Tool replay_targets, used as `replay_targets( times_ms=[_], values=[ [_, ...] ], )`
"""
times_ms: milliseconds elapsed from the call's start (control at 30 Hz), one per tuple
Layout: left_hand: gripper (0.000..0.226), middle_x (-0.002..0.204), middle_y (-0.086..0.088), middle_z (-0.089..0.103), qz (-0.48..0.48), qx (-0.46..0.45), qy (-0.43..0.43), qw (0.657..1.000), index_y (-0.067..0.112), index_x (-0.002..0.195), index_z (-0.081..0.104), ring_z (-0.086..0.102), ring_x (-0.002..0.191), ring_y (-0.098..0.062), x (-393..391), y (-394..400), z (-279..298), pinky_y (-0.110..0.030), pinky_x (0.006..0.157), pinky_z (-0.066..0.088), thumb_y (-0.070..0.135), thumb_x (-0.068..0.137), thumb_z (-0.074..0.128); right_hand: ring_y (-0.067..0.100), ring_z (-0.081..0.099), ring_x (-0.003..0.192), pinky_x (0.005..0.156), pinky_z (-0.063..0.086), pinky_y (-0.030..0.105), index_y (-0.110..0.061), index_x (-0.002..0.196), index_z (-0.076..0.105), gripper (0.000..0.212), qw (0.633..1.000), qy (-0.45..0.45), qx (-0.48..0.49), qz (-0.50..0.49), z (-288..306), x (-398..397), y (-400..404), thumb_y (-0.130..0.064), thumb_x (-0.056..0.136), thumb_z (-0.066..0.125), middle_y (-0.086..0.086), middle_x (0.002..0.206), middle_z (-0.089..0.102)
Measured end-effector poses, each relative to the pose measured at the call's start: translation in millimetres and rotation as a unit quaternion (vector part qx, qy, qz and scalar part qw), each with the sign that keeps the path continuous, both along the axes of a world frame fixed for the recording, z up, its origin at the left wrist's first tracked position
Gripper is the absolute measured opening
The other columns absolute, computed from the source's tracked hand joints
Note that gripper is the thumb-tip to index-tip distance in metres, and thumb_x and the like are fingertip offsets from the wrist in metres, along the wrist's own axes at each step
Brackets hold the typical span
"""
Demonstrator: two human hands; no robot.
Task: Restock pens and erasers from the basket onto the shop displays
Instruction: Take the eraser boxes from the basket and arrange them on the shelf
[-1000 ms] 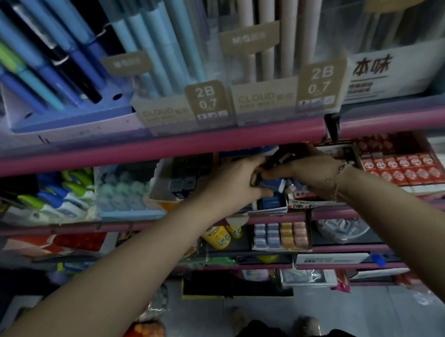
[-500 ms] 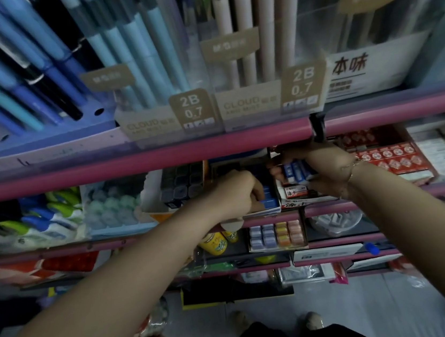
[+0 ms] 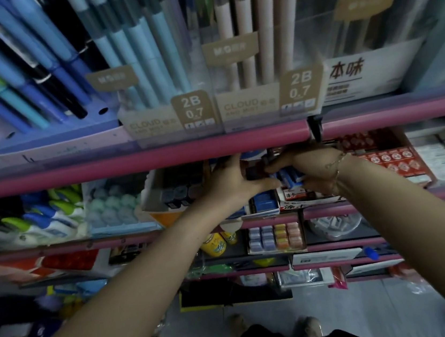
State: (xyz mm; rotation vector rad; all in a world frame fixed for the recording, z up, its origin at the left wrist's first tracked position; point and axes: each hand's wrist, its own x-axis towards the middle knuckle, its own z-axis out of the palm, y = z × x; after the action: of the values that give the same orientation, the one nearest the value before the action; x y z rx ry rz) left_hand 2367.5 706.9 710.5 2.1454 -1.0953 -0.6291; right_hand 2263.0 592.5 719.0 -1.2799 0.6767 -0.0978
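Observation:
Both my hands reach into the second shelf, just under the pink shelf edge (image 3: pixel 158 159). My left hand (image 3: pixel 234 181) grips a small dark eraser block (image 3: pixel 254 171) between thumb and fingers. My right hand (image 3: pixel 314 169), with a thin bracelet at the wrist, curls round blue-sleeved erasers (image 3: pixel 289 177) above an open display box (image 3: pixel 298 201). More blue erasers (image 3: pixel 264 202) lie in a box below my left hand. Pens (image 3: pixel 145 51) stand in clear holders on the shelf above. The basket is out of view.
Left of my hands sit a box of dark erasers (image 3: pixel 176 193), pale round items (image 3: pixel 114 206) and correction tapes (image 3: pixel 39 216). A red-labelled box (image 3: pixel 388 159) is to the right. Lower shelves hold pastel erasers (image 3: pixel 276 237) and yellow bottles (image 3: pixel 216 243). The floor and my shoes (image 3: pixel 309 325) show below.
My left hand has moved up and right and now meets my right hand with a dark block between them. The camera has tilted slightly, shifting the shelves in view.

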Motion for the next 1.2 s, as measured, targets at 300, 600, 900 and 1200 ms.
replay_targets(
  times_ms=[300,600,900,1200],
  values=[
    [0.028,0.086,0.003,0.061,0.023,-0.051,0.018,0.998,0.018,0.089,0.061,0.059,0.075,-0.01,5.6,1.1,-4.5,-0.016,0.062,0.045,0.021,0.072,0.082,0.017,0.067,0.054,0.058,0.057,0.03,-0.006,0.075,0.067,0.026,0.984,-0.087,0.115,-0.105,-8.4,-6.1,-8.9,0.011,0.086,0.051,0.009,0.061,0.069],
    [0.016,0.08,0.007,0.057,-0.05,0.088,-0.006,0.995,0.027,0.103,0.063,0.053,0.068,-0.007,23.4,-15.4,-4.1,-0.01,0.053,0.039,0.016,0.095,0.054,0.011,0.053,0.037,0.035,0.04,0.018,0.006,0.082,0.065,0.008,0.996,-0.019,-0.015,-0.085,-4.2,-17.8,-10.1,0.01,0.082,0.058,0.005,0.047,0.063],
    [0.023,0.099,-0.007,0.067,-0.097,0.142,-0.043,0.984,0.012,0.098,0.064,0.063,0.092,-0.02,13.0,-15.0,-19.7,-0.033,0.08,0.052,0.026,0.082,0.073,0.011,0.049,0.036,0.035,0.038,0.017,0.007,0.081,0.058,0.01,0.994,-0.028,0.02,-0.103,-1.3,-20.4,-11.5,0.013,0.085,0.051,0.008,0.051,0.061],
    [0.027,0.108,-0.004,0.066,-0.118,0.14,-0.057,0.981,0.014,0.116,0.065,0.059,0.097,-0.015,10.8,-8.6,-22.3,-0.021,0.081,0.046,0.011,0.09,0.062,0.015,0.053,0.042,0.04,0.045,0.02,0.002,0.073,0.057,0.017,0.994,-0.029,0.064,-0.082,-4.2,-15.1,-11.1,0.009,0.087,0.05,0.007,0.049,0.057]
  ],
)
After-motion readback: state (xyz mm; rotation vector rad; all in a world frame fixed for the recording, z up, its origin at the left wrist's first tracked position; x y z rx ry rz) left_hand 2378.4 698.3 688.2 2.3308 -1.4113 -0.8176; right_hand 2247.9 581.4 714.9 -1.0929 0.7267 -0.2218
